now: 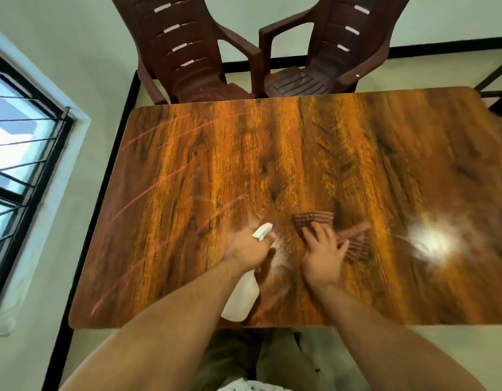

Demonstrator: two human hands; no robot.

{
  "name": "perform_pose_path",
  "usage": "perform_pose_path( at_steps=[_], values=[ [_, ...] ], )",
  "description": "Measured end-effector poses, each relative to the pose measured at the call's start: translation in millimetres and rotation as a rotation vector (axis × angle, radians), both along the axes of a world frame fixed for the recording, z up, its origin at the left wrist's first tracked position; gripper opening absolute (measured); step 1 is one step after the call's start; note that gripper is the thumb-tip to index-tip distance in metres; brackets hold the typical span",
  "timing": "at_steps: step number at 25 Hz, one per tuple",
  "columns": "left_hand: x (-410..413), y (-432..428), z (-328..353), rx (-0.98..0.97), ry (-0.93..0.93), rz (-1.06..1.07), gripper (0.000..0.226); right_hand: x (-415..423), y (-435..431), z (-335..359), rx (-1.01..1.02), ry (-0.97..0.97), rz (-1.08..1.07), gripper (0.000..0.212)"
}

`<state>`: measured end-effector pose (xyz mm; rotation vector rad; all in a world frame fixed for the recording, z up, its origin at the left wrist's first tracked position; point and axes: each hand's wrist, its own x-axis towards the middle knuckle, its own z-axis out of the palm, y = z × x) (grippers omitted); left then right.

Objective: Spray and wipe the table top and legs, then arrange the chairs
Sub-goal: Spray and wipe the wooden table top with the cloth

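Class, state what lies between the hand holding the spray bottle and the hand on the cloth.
Only bare table top with a pale hazy patch, between spray bottle and cloth; the head view shows it.

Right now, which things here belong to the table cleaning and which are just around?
Job: spray bottle held by left hand, cloth under right hand, table, left chair, right chair.
Just around: window.

My left hand (pixel 248 251) is curled round the neck of a spray bottle (pixel 242 299), knuckles up, its body hanging below my wrist. My right hand (pixel 323 256) lies palm down, fingers (pixel 319 232) straight and spread, pressing a cloth (pixel 313 220) that shows beyond my fingertips and to their right. Both forearms are bare and stretched forward
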<state>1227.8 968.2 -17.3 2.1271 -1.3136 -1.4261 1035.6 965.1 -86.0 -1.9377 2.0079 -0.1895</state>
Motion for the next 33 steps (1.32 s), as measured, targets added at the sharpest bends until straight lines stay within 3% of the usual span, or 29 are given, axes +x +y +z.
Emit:
perform_pose_path(
  at_steps=[4,5,8,9,13,15,17,20,21,24,26,29,30,31,32,33],
  values=[
    [-20.5,30.8,6.9,0.009,-0.033,0.017,0.032,-32.1,56.4,4.8,0.033,-0.091,0.767,0.037],
    [-24.5,37.7,7.5,0.016,-0.044,0.028,0.032,-55.4,49.9,9.8,0.014,-0.1,0.732,0.033],
    [-33.4,59.9,13.1,0.009,-0.038,0.05,0.032,-91.6,40.8,15.0,0.032,-0.051,0.075,0.031],
    [-36.5,65.8,16.8,-0.001,-0.032,0.047,0.031,-81.6,47.9,14.7,0.036,-0.017,0.068,0.036],
    [-47.1,92.2,27.6,-0.031,-0.086,0.023,0.027,-43.1,103.5,17.6,0.107,-0.105,0.858,0.044],
    [-49.2,103.4,25.5,0.01,-0.103,-0.003,0.024,-71.1,101.4,12.8,0.078,-0.095,0.957,0.043],
    [-48.7,111.8,23.6,0.064,-0.116,-0.022,0.021,-115.0,85.9,5.0,0.02,-0.065,0.652,0.038],
    [-45.0,114.3,22.7,0.059,-0.133,-0.041,0.026,-174.5,59.8,13.4,0.084,0.068,-0.209,0.04],
    [-43.3,112.4,23.2,0.044,-0.138,-0.045,0.028,-178.0,53.0,18.7,0.157,0.088,-0.386,0.043],
    [-37.9,104.1,26.3,0.038,-0.134,-0.024,0.027,-129.6,43.1,25.1,0.233,0.162,-0.542,0.052],
    [-35.3,97.7,30.8,0.039,-0.136,-0.033,0.026,-64.9,51.2,22.4,0.179,0.162,-0.328,0.052],
    [-22.3,85.5,34.6,0.03,-0.15,-0.061,0.024,19.2,89.4,25.0,0.101,-0.056,0.462,0.042],
    [-14.9,80.5,35.0,0.031,-0.143,-0.057,0.024,21.3,85.2,25.4,0.115,-0.044,0.709,0.043],
    [-6.5,75.2,34.4,0.032,-0.132,-0.061,0.023,12.3,69.4,22.4,0.07,0.0,0.812,0.046],
    [2.6,69.9,31.5,0.043,-0.123,-0.07,0.022,2.9,52.6,15.8,0.034,0.095,0.768,0.048],
    [11.4,65.5,27.1,0.055,-0.109,-0.081,0.022,-7.3,35.8,7.2,0.017,0.159,0.559,0.05]
  ],
)
